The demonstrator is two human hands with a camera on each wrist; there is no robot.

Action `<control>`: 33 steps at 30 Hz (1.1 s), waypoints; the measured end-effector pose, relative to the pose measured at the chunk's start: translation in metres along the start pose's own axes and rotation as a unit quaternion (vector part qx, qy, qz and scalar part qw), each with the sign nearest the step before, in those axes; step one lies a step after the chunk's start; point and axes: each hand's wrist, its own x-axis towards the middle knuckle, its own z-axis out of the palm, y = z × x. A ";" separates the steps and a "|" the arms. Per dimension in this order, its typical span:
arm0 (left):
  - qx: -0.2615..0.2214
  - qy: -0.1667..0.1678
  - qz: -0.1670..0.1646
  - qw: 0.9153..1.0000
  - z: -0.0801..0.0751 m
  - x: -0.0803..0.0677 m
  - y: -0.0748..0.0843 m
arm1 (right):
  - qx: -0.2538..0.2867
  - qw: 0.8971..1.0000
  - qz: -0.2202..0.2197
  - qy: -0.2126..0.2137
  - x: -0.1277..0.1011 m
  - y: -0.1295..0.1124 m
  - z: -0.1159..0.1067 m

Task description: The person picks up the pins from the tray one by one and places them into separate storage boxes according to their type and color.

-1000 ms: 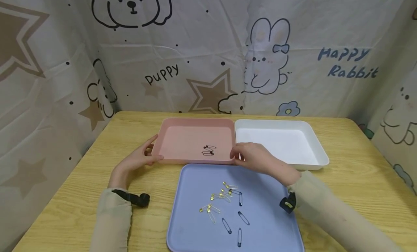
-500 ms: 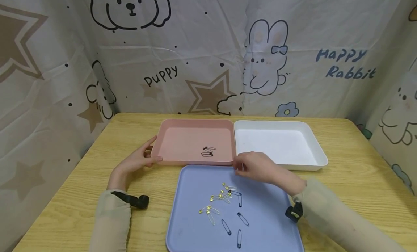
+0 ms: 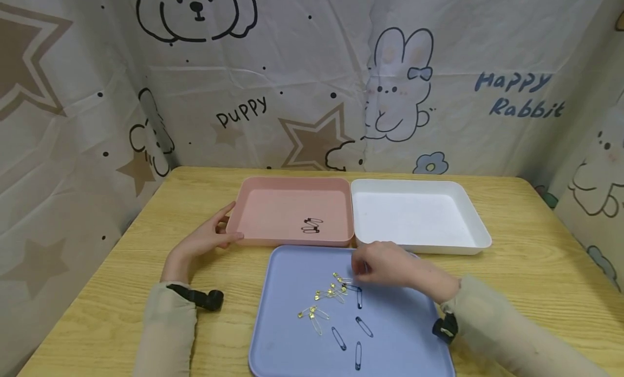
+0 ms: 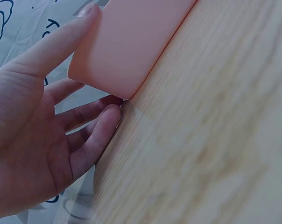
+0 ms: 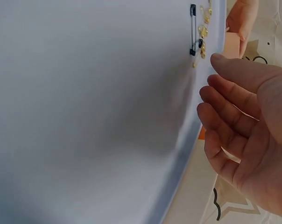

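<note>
My left hand point(image 3: 207, 237) holds the near left corner of the pink tray point(image 3: 273, 212); in the left wrist view its thumb lies on the tray's wall and its fingers reach round the corner. Several black safety pins point(image 3: 310, 229) lie in that tray. My right hand point(image 3: 385, 264) hovers over the far part of the blue tray point(image 3: 287, 268), fingers loosely bent and holding nothing in the right wrist view. Just left of and below it are gold safety pins point(image 3: 312, 310) in loose clusters. More black safety pins point(image 3: 358, 365) are spread on the blue tray's nearer half.
A white tray point(image 3: 414, 214) stands against the pink tray's right side, with nothing seen in it. All trays rest on a wooden table point(image 3: 526, 241). A printed cloth point(image 3: 292, 68) hangs behind and at the sides.
My right hand has left the pink tray's near right corner and moved toward me over the blue tray. My left hand keeps its place on the pink tray.
</note>
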 end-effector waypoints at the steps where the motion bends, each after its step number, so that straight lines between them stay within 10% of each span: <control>1: 0.000 0.000 0.000 1.000 0.000 0.000 0.000 | 0.002 1.000 -0.002 -0.005 0.000 0.000 0.001; 33: -0.001 0.001 -0.005 1.000 0.000 0.001 -0.001 | -0.006 0.999 -0.021 -0.039 -0.002 -0.003 0.005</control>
